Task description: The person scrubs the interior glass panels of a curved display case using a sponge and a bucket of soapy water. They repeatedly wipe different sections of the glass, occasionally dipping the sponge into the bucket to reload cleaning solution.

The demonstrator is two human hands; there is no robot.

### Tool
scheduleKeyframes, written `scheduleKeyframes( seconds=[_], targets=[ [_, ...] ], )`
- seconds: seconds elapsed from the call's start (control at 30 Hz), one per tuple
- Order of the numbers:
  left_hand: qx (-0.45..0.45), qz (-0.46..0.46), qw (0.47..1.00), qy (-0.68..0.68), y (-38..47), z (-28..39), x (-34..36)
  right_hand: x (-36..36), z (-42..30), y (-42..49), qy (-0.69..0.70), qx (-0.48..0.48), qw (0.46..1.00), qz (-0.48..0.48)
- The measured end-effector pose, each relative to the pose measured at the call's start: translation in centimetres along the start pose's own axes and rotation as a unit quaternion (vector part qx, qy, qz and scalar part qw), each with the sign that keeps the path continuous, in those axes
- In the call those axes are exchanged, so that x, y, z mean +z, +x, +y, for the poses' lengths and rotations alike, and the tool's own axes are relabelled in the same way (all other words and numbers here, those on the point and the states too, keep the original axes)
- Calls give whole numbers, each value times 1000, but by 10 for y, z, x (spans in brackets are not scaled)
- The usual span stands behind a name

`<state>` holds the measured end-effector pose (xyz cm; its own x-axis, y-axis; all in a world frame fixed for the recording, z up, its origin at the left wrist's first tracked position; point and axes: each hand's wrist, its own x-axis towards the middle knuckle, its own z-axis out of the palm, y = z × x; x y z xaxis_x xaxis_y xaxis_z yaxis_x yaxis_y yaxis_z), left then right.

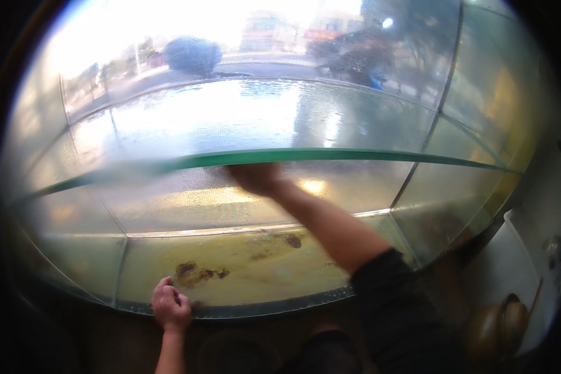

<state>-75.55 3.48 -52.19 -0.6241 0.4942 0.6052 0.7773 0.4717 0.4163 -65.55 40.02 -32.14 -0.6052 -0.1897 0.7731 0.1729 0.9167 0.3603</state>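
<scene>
A glass case with metal-edged panes fills most of the head view, and a green-edged glass shelf (308, 155) crosses it. My right arm reaches into the case from the lower right. My right hand (256, 177) is blurred just below the shelf's edge, its fingers partly hidden, so what it holds cannot be told. My left hand (172, 304) rests at the near rim of the case, with its fingers curled; whether it grips the rim is unclear. Beside it, dark brown stains (196, 275) mark the yellowish bottom panel (257, 285).
Metal-edged side panes (477, 93) close in the right. A white plastic container (491, 262) stands at the lower right, with a rounded brownish vessel (491, 327) near it. Beyond the far pane lies a bright, blurred outdoor scene.
</scene>
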Motion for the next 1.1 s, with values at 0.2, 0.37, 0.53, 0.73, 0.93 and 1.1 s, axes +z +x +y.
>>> scheduleKeyframes(
  seconds=[0.2,0.37,0.53,0.73,0.93,1.1],
  targets=[
    [-18,16,1000,19,-1,5,5,-131,214,-153,-214,208,948,111],
    [-7,17,1000,18,3,7,3,-68,157,-102,-177,285,922,195],
    [-12,17,1000,18,-2,6,1,58,-30,9,-90,72,978,172],
    [2,20,1000,4,-1,4,-1,22,-12,-92,58,-57,991,-108],
    [-4,21,1000,23,1,8,3,-86,196,-172,-227,177,955,76],
    [-4,12,1000,21,2,7,0,17,65,-74,-15,163,974,156]
  ],
)
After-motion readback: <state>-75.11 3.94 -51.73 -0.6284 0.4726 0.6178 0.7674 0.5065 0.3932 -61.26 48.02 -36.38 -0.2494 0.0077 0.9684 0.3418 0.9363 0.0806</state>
